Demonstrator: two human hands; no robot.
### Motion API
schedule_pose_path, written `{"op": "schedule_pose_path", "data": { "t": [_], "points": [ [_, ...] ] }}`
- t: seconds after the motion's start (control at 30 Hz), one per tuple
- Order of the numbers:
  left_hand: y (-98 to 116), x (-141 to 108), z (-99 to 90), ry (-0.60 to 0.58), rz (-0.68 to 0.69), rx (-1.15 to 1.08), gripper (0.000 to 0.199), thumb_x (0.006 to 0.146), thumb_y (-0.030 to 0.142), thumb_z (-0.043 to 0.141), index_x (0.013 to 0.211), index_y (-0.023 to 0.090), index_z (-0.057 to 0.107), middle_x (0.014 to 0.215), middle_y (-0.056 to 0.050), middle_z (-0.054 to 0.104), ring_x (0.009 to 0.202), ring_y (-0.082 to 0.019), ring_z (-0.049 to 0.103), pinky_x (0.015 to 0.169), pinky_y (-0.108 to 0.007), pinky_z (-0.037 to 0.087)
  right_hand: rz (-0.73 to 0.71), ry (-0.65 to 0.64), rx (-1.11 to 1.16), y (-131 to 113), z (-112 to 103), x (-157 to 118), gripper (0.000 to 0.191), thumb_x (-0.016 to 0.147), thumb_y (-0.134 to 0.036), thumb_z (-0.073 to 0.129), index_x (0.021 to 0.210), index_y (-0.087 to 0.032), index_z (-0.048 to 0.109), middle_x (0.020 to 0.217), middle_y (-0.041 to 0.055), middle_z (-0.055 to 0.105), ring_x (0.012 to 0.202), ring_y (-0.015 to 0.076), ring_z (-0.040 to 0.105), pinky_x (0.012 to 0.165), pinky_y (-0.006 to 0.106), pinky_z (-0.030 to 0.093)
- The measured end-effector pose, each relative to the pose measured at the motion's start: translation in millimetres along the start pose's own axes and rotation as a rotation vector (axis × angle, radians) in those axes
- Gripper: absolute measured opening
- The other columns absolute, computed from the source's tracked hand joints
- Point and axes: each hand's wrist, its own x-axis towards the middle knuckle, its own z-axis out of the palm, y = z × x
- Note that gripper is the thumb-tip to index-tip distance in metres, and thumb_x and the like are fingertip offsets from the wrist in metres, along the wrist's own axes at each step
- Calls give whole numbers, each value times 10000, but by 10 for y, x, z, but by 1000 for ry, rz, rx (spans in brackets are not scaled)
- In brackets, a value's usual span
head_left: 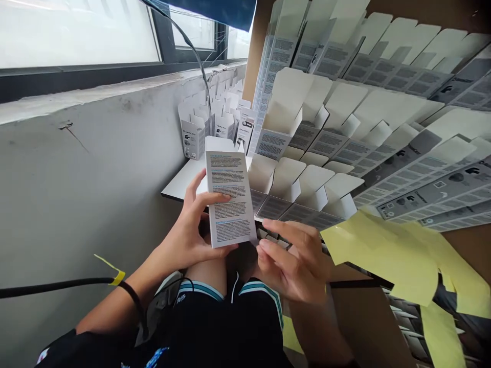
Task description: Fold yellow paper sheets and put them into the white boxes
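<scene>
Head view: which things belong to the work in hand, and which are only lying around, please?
Likely part of the work:
printed box, held in the left grip
open cartons in rows, similarly printed

Apparently just around:
yellow sheets
black cable, lower left

Glaring window [76, 33] upper left, wall [72, 220] darkening downward, wide-angle stretch toward edges

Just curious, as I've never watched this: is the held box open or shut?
Open at its far end: the box in the left hand has a white flap sticking out there. Whether anything is inside, I cannot tell.
</scene>
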Motion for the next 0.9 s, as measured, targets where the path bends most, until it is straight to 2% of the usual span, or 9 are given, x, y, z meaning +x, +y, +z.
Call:
{"op": "schedule_pose_path", "data": {
  "t": [0.07, 0.27, 0.37, 0.5, 0.7, 0.9],
  "points": [
    [4, 26, 13, 10, -1, -6, 759, 677, 356, 881, 1321, 294, 483, 1662, -82, 82, 1518, -439, 225, 932, -474, 622, -126, -41, -87, 53, -59, 78, 147, 830, -119, 713, 968, -154, 677, 1096, 106, 709, 960, 189, 662, 759, 316, 598],
    [11, 68, 61, 28, -16, -35, 746, 677, 303, 868, 1317, 292, 485, 1666, -90, 71, 1513, -405, 258, 862, -379, 651, -268, -228, -122, 115, -127, 181, 139, 844, -94, 702, 982, -115, 714, 1004, 108, 717, 939, 200, 628, 753, 351, 589],
    [9, 82, 72, 28, -19, -31, 747, 674, 297, 867, 1318, 288, 490, 1667, -98, 67, 1500, -396, 293, 834, -351, 656, -336, -201, -109, 151, -129, 199, 118, 884, -87, 629, 946, -107, 726, 945, 100, 698, 904, 195, 620, 721, 348, 566],
    [24, 95, 77, 18, -21, -24, 736, 677, 286, 857, 1315, 283, 490, 1666, -97, 72, 1520, -396, 247, 832, -337, 656, -360, -196, -117, 190, -102, 196, 134, 890, -93, 607, 927, -110, 734, 910, 91, 677, 883, 191, 613, 704, 347, 538],
    [38, 89, 72, 11, -44, -21, 740, 685, 271, 846, 1327, 301, 480, 1669, -81, 67, 1529, -399, 220, 859, -369, 653, -416, -110, -112, 231, 3, 88, 160, 899, -165, 591, 885, -122, 745, 869, 76, 664, 853, 189, 615, 671, 345, 511],
    [40, 73, 69, -3, -74, -61, 777, 654, 212, 864, 1320, 319, 479, 1674, -62, 41, 1534, -413, 197, 876, -399, 653, -379, -190, -103, 239, 27, -4, 155, 896, -142, 597, 944, -120, 742, 908, 75, 685, 878, 197, 624, 693, 355, 510]
  ]
}}
